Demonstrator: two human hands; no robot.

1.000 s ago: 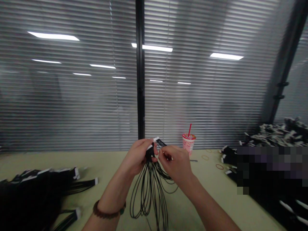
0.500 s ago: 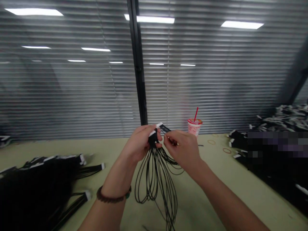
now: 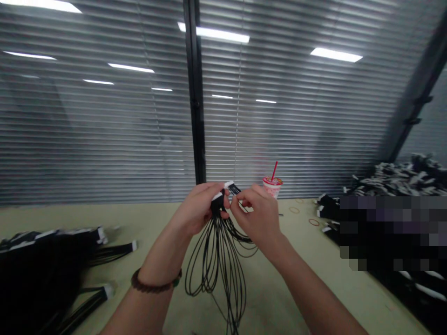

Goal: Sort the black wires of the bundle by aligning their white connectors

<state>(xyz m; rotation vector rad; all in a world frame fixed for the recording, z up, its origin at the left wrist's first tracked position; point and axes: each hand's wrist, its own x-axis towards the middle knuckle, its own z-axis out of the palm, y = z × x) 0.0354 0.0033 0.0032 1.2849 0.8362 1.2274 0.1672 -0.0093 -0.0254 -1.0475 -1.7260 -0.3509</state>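
Note:
My left hand [image 3: 197, 207] is closed around the top of a black wire harness [image 3: 223, 260]. Its looped wires hang down above the table. A white connector [image 3: 228, 185] on the harness sticks out past the left fingertips, with thin black wires leading from it toward my right hand. My right hand [image 3: 260, 214] is pinched close beside the left fingers, at those wires; its fingertips partly hide what they grip. A dark beaded bracelet [image 3: 155, 283] is on my left wrist.
To the left lies a pile of black wire harnesses [image 3: 42, 274] with white ends. Another large pile [image 3: 391, 181] is at the right, partly pixelated. A cup with a red straw [image 3: 272, 187] stands behind my right hand. Rubber bands [image 3: 314, 222] lie on the pale table [image 3: 300, 270] before window blinds.
The view has turned slightly to the right and tilted, so things appear shifted left. Both hands keep almost the same hold on the harness, the right fingertips slightly closer to the left.

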